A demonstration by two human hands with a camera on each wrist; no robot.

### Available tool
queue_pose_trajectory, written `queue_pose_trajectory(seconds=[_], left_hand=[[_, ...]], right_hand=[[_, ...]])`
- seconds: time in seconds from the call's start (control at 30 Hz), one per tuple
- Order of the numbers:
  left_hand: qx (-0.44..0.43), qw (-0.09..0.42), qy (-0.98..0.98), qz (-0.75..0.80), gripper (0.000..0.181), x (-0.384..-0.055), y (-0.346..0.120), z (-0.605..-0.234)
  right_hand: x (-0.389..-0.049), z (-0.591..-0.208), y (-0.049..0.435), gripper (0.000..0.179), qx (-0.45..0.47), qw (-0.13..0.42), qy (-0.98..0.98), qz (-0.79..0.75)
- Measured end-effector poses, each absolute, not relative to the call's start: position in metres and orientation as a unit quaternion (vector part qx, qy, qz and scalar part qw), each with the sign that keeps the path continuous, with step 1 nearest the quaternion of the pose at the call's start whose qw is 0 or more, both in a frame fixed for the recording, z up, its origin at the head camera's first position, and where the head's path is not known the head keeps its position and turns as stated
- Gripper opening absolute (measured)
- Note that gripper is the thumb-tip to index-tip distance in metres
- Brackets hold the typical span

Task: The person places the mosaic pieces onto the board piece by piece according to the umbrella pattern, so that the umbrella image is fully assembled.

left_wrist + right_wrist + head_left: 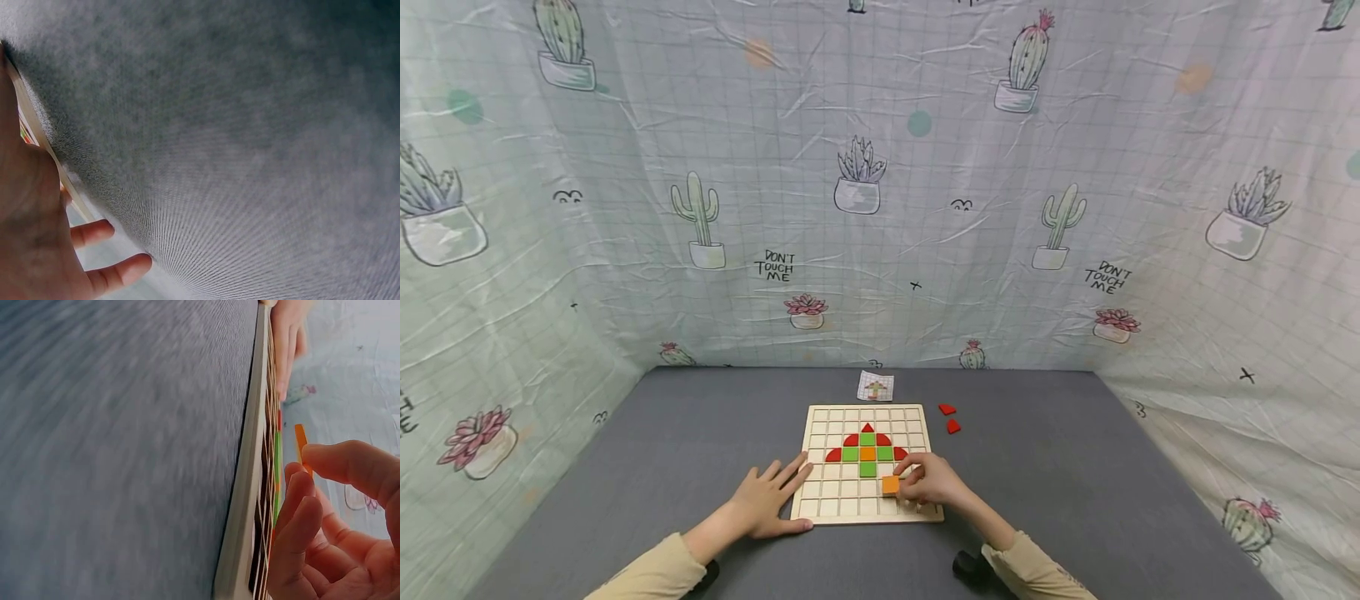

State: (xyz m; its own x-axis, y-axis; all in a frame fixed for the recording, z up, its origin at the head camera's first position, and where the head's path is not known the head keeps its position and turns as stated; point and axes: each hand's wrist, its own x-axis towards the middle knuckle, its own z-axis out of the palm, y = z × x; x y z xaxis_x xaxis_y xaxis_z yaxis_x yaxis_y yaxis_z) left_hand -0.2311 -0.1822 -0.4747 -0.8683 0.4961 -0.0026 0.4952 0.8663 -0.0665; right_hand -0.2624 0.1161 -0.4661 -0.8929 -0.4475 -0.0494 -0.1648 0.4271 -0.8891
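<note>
A wooden grid board (829, 508) lies on the grey table with red, green and orange tiles set in its squares. My right hand (931, 481) pinches an orange square tile (890, 485) between thumb and fingers over the board's lower right part. In the right wrist view that orange tile (300, 440) stands on edge, raised off the board. My left hand (766, 502) has its fingers spread at the board's left edge, fingertips touching it. Nearest the held tile is a green square (868, 469) below the orange centre tile (868, 453).
Two loose red tiles (947, 409) lie right of the board. Behind it is a small paper card (876, 387) with a printed coloured pattern. A black object (972, 568) sits by the right sleeve. A cactus-print curtain (880, 250) hangs behind the table.
</note>
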Motion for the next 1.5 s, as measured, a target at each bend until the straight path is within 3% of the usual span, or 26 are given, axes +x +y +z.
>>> queue_pose_trajectory(seconds=[0.57,0.87,1.5], left_hand=[[-0.254,0.001,-0.967,0.030,0.085,-0.230,-0.182,-0.474],[-0.257,0.003,-0.966,0.030,0.083,-0.228,-0.182,-0.471],[-0.260,0.025,-0.964,0.044,0.087,-0.237,-0.188,-0.488]], right_hand=[[-0.264,-0.467,0.087,0.022,-0.143,0.130,0.857,-0.477],[-0.266,-0.466,0.079,0.021,-0.169,0.105,0.871,-0.449],[-0.265,-0.463,0.074,0.021,-0.179,0.109,0.875,-0.436]])
